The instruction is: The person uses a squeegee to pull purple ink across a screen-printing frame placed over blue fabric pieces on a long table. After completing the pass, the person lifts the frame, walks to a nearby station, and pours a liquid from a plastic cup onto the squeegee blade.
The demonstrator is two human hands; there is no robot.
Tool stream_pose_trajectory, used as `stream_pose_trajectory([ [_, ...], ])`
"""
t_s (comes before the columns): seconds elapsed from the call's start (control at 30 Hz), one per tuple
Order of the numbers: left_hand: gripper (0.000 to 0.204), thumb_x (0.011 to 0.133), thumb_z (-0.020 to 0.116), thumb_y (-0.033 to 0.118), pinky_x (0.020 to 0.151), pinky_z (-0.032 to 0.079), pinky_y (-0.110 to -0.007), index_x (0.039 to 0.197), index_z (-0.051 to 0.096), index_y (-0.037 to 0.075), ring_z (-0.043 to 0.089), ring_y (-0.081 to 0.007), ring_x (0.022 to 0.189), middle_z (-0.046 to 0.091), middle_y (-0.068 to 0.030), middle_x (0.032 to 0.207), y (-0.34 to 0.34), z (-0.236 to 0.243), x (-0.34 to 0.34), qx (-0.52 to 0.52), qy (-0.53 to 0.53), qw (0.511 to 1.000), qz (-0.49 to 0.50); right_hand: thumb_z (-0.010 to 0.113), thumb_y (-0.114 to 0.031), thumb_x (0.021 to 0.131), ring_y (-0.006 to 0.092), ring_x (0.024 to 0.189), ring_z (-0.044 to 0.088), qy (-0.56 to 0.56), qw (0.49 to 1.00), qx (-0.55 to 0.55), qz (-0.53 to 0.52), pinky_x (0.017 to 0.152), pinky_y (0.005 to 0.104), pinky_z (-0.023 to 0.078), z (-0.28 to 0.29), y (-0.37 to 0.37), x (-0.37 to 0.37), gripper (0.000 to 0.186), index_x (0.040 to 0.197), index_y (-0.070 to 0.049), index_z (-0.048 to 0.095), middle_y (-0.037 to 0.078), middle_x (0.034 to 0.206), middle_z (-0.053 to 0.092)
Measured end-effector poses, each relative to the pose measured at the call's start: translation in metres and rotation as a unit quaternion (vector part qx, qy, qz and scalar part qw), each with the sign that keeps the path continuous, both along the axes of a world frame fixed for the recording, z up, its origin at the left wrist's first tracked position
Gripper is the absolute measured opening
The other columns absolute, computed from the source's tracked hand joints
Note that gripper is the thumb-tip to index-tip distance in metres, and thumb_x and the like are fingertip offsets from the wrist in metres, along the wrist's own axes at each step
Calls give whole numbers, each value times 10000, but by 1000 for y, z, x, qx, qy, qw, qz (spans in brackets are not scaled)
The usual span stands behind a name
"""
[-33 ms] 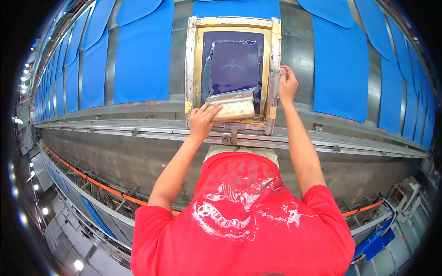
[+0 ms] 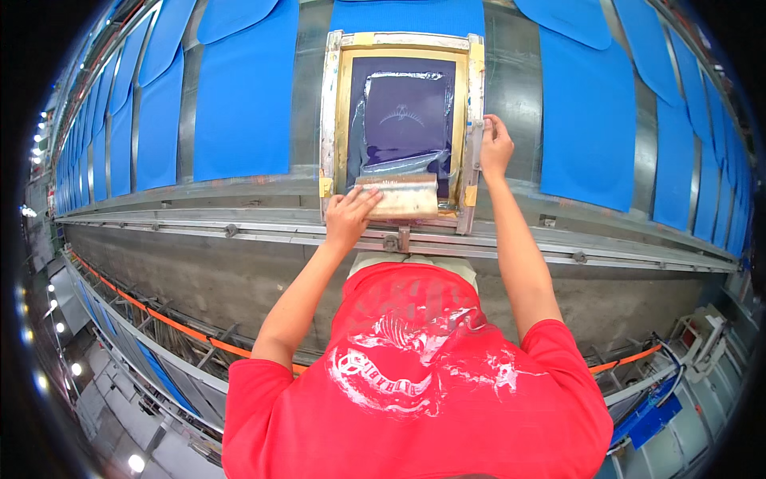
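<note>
A screen printing frame [image 2: 332, 88] lies in front of me, with a dark purple mesh area [image 2: 403, 96] that carries a faint pale emblem. Wet ink shines around the emblem and in a smear lower down. My left hand [image 2: 351, 215] grips the left end of a wide, ink-stained squeegee [image 2: 408, 201], its fingers lying over the top. The squeegee rests across the near end of the mesh. My right hand [image 2: 495, 148] is closed on the right rail of the frame, at about mid-length; its thumb side is partly hidden.
Blue fabric panels [image 2: 243, 104] lie in a row along the metal table [image 2: 512, 96], on both sides of the frame. A metal rail [image 2: 311, 233] with bolts runs along the table's near edge. Behind me are an orange strip [image 2: 159, 307] and another long bench.
The squeegee and my left hand have come slightly nearer to me, and the squeegee now lies more level. More of the smeared mesh shows above it. My right hand stays on the rail.
</note>
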State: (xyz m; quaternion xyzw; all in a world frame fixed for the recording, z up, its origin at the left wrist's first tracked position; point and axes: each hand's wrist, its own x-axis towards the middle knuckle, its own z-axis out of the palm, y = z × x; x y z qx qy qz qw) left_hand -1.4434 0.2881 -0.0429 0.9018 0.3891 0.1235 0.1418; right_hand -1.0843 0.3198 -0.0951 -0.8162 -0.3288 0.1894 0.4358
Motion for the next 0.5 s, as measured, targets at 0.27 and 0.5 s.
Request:
stream_pose_trajectory([
  [0.27, 454, 787, 710, 81, 835, 474, -412, 1205, 723, 256, 685, -221, 1075, 731, 16, 1194, 101, 1, 53, -2, 12, 1000, 6, 641, -546, 917, 314, 1261, 540, -243, 942, -81, 217, 1053, 510, 373, 65, 30, 7, 559, 1251, -99, 681, 188, 1353, 580],
  [0.5, 359, 782, 714, 105, 789, 522, -428, 1105, 771, 253, 716, -266, 876, 758, -42, 1017, 235, 21, 108, -129, 66, 989, 33, 793, -362, 808, 250, 1146, 594, -327, 830, -230, 389, 978, 466, 410, 72, 120, -18, 459, 1233, -212, 703, 27, 1209, 668],
])
